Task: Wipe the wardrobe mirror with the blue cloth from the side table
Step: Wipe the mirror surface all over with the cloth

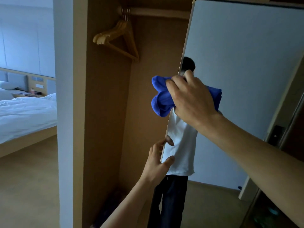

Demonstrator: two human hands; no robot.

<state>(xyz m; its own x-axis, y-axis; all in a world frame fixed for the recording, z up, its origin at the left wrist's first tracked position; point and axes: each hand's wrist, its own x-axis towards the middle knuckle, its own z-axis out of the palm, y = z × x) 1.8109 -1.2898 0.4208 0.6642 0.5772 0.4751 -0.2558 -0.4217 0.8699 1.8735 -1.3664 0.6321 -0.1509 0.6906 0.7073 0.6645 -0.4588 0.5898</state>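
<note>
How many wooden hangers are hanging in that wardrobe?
4 hangers, counting hooks: all bunched on the rail at the top of the wardrobe, overlapping, so another may be hidden.

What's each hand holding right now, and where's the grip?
Right hand grips the bunched blue cloth around its middle, at the left edge of the mirror door. Left hand grips that edge lower down, thumb on the glass.

No readable text, no labels, no numbers — nothing legible anywhere
</note>
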